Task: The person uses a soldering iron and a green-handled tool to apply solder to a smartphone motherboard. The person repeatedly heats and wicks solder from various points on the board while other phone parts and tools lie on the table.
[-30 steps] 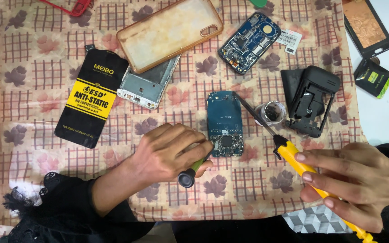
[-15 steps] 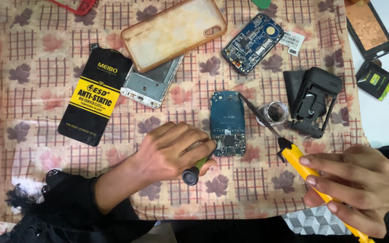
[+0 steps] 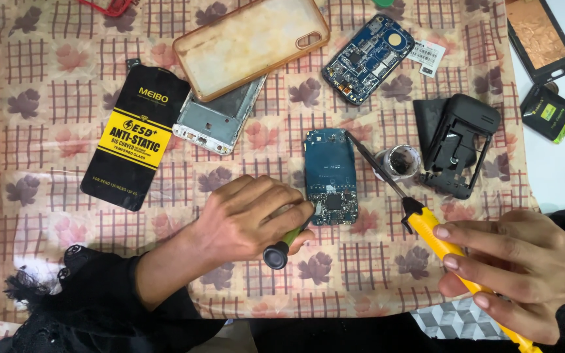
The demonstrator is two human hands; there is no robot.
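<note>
My left hand (image 3: 253, 219) grips a small green-handled tool with a black end cap (image 3: 279, 252), its tip at the lower left of a blue circuit board (image 3: 330, 175) lying on the patterned cloth. My right hand (image 3: 518, 271) holds a yellow-handled tool (image 3: 436, 238); its dark metal shaft (image 3: 377, 167) reaches up-left and its tip rests at the board's upper right corner. A small round container (image 3: 400, 161) sits just right of the shaft.
A second blue circuit board (image 3: 367, 59), a clear orange-rimmed phone case (image 3: 250, 42), a silver phone frame (image 3: 220, 124), a black and yellow flat packet (image 3: 135, 137), a black phone housing (image 3: 459, 144), and a copper-backed phone (image 3: 543, 39) lie around.
Both hands hold nearly the same pose; the yellow tool's tip has edged slightly toward the board's upper right corner.
</note>
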